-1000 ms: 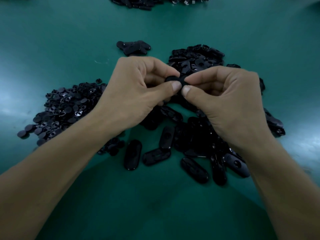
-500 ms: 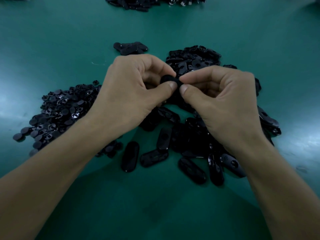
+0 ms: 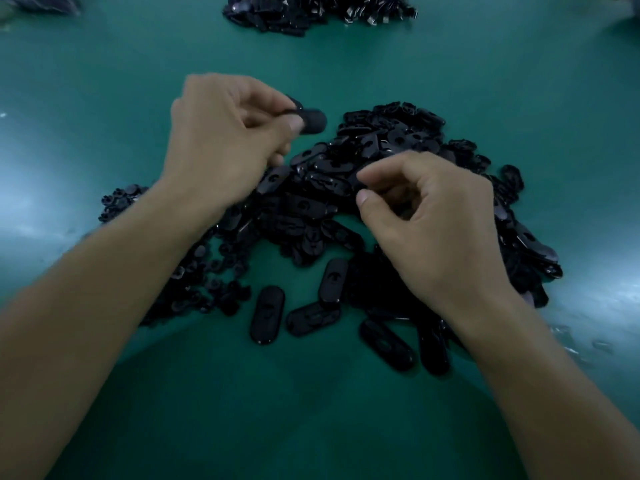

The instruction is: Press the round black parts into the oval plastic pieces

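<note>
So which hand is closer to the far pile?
Left. The left hand, holding an oval piece, is up the table, short of the far pile. The right hand is further back, over the near pile.

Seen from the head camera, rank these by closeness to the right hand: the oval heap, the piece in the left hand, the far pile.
1. The oval heap: directly beneath the right hand.
2. The oval piece: held by the left hand, up and to the left.
3. The far pile: at the table's back edge.
</note>
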